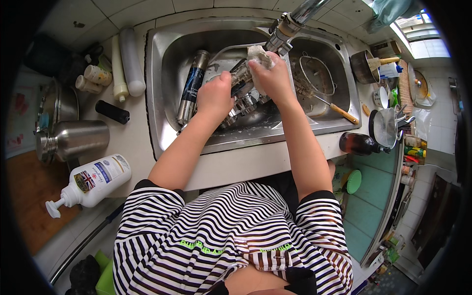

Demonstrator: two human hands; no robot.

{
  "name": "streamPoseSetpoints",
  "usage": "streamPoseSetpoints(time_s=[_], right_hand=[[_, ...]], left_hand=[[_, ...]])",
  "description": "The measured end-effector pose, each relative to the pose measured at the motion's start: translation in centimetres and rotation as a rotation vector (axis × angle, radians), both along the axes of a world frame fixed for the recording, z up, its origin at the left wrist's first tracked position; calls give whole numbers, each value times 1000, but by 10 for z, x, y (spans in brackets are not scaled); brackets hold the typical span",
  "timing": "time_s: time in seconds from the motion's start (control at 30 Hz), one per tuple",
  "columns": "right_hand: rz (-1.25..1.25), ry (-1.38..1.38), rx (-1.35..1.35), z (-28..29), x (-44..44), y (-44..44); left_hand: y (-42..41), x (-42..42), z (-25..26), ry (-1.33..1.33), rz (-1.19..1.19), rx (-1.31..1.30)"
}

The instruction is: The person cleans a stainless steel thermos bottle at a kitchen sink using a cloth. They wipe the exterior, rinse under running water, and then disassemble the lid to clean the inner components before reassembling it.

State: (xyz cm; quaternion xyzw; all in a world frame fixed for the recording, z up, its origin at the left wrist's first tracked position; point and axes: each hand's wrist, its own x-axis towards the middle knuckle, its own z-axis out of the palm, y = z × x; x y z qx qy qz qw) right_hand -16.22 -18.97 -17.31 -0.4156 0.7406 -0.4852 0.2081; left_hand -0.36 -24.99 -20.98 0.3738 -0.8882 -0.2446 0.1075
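Over the left basin of a stainless steel sink (180, 145), my left hand (217, 94) grips the lower end of a dirty metal cylinder with a dark band (242, 78). My right hand (273, 73) presses a wet, soapy, greyish cloth (258, 55) around the cylinder's upper end. Under the hands lie chrome pipe fittings (245, 105), partly hidden by the left hand. Beside them a similar steel filter canister (193, 86) with a black and blue printed wrap leans along the basin's left side. A pale hose (236, 47) curves behind the hands.
The faucet (284, 33) reaches in above the right hand. A wire-rimmed strainer (319, 72) and a wooden-handled tool (343, 112) rest in the right basin. To the left are white filter cartridges (131, 62), a steel canister (83, 138) and a pump bottle (99, 180). A dark bottle (357, 143) lies right.
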Motion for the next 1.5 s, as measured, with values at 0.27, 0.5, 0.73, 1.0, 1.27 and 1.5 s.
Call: streamPoseSetpoints(time_s=[0.27,0.5,0.73,1.0,1.27,1.5], right_hand=[[128,-464,-103,-15,-27,28],[46,-274,-26,-4,-15,15],[-26,-453,-100,3,-16,21],[-2,-369,-177,13,-24,38],[15,-266,-245,14,-22,45],[159,-126,-80,10,-24,48]], left_hand=[[-13,6,8,197,-133,764],[10,-4,-1,158,-53,174],[3,-4,-5,174,-36,164],[0,-3,-10,307,-64,218],[-6,-4,-11,404,-56,270],[-3,-3,-12,376,-76,261]])
